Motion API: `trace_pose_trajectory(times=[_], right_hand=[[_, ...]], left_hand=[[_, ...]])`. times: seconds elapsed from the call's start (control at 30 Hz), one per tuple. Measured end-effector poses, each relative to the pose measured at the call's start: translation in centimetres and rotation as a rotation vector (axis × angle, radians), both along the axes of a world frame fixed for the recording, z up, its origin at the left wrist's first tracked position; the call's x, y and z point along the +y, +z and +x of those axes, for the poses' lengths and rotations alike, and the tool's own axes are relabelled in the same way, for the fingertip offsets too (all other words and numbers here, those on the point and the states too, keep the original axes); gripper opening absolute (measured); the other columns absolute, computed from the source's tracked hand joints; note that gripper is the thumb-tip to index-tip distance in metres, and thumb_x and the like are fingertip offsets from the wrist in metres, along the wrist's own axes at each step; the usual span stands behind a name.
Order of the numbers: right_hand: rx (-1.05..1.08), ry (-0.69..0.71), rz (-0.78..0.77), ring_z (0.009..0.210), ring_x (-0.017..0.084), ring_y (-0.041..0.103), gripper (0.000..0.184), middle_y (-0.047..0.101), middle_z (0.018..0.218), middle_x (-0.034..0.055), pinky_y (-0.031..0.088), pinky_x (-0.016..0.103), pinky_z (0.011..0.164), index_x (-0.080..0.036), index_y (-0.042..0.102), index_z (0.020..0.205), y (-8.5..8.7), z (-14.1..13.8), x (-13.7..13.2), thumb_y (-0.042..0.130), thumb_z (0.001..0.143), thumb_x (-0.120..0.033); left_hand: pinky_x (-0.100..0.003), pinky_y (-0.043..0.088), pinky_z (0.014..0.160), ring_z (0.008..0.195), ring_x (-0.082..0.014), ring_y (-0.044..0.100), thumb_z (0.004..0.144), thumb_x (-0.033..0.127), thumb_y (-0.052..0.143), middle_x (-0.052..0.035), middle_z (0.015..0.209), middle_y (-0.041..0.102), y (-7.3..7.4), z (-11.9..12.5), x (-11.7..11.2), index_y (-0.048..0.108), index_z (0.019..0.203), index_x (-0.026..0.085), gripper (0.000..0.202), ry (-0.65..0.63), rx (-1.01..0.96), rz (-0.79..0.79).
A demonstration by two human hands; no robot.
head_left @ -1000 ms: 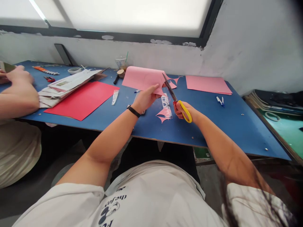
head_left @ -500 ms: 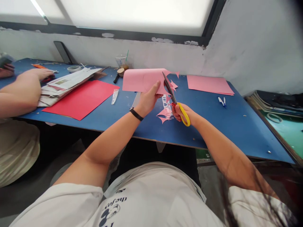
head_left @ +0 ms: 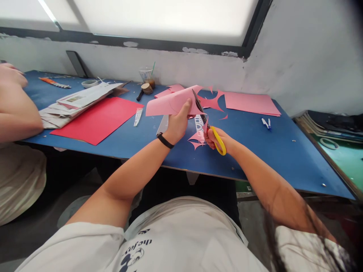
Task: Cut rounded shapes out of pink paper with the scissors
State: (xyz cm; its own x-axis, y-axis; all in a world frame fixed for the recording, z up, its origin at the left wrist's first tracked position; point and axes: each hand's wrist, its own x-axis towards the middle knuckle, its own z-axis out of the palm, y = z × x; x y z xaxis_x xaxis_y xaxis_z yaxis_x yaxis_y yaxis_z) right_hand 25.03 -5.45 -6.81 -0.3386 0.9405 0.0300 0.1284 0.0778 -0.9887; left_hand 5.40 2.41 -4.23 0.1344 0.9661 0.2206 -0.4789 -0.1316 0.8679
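Observation:
A sheet of pink paper (head_left: 164, 105) is pinched in my left hand (head_left: 178, 124), thumb on top and fingers hidden underneath. A faint drawn curve shows on it. My right hand (head_left: 214, 139) grips scissors (head_left: 219, 142) with yellow and red handles, their dark blades at the sheet's right edge. Pink offcuts (head_left: 214, 102) with curved edges lie behind the blades, and smaller scraps (head_left: 195, 142) lie near my right hand. Beneath the hands a clear stencil ruler (head_left: 199, 124) is partly covered.
On the blue table (head_left: 255, 151), pink sheets (head_left: 252, 103) lie back right beside a white-and-blue pen-like item (head_left: 266, 123). To the left are red paper (head_left: 99, 119), paper packets (head_left: 82, 99), a tube (head_left: 137, 117) and a plastic cup (head_left: 147, 75). Another person's arm (head_left: 17, 102) rests far left.
My left hand has tilted the pink paper, uncovering more offcuts behind it. The scissors have shifted slightly down and left. The other person's hand has drawn back leftward from the orange-handled item.

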Motion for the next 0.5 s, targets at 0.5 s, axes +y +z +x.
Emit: trace_pose_trajectory(times=[0.5], right_hand=[[0.005, -0.014, -0.016, 0.058, 0.016, 0.039, 0.079, 0.041, 0.067, -0.0050, 0.035, 0.032, 0.052, -0.028, 0.049, 0.086, -1.3, 0.0, 0.4, 0.079, 0.086, -0.101]], left_hand=[[-0.035, 0.061, 0.089, 0.104, -0.0236, 0.083, 0.101, 0.062, 0.092, -0.0049, 0.096, 0.085, -0.2, 1.2, -0.8, 0.085, 0.104, 0.025, 0.038, 0.111, -0.010, 0.009]])
